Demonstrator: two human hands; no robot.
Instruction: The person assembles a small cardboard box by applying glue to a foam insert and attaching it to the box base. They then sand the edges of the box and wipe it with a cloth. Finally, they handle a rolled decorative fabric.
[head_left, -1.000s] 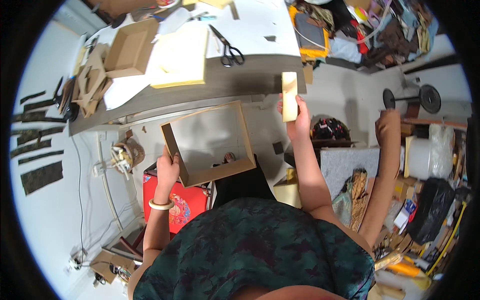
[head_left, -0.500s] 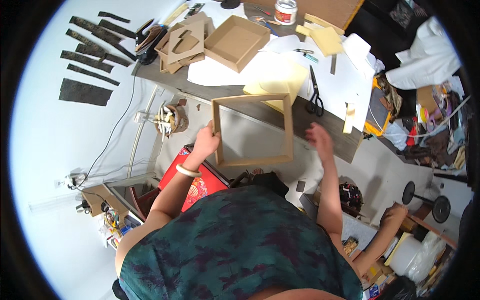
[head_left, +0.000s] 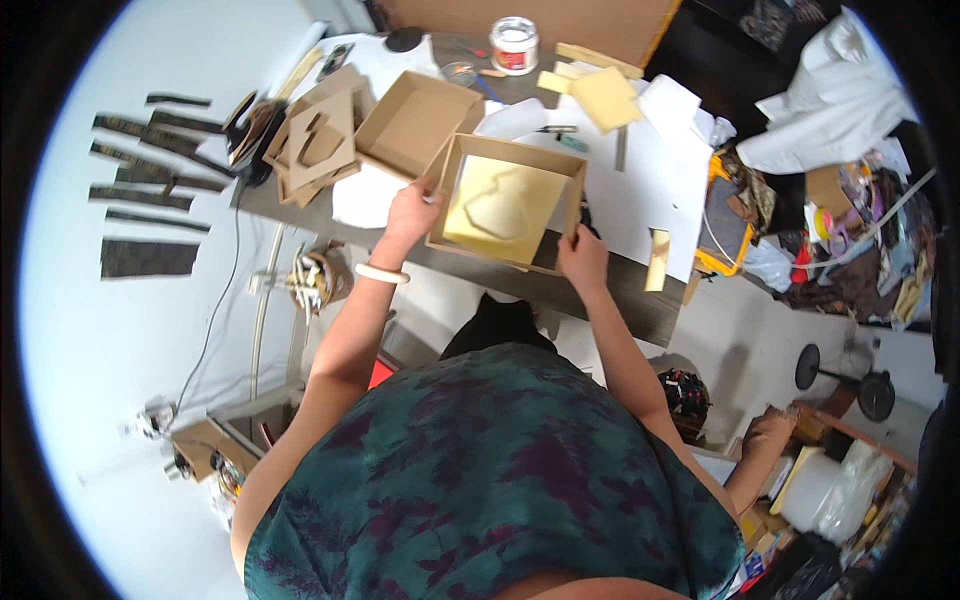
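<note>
My left hand grips the left side of a rectangular cardboard frame. My right hand is closed on its lower right corner. The frame is tilted over the front edge of the table. Through its opening shows a yellow foam sheet with a rounded, bottle-like outline on it. Black scissors are mostly hidden behind the frame's right side. Just beyond the frame sits a shallow cardboard box, partly overlapped by it.
Stacked cardboard pieces with a cut-out lie at the table's left, beside an iron. A white tub and yellow foam pieces are at the back. Another person's forearm shows at lower right.
The frame has moved up from in front of the table to over the foam sheet. My right hand, free before, has taken hold of it. The view has shifted slightly.
</note>
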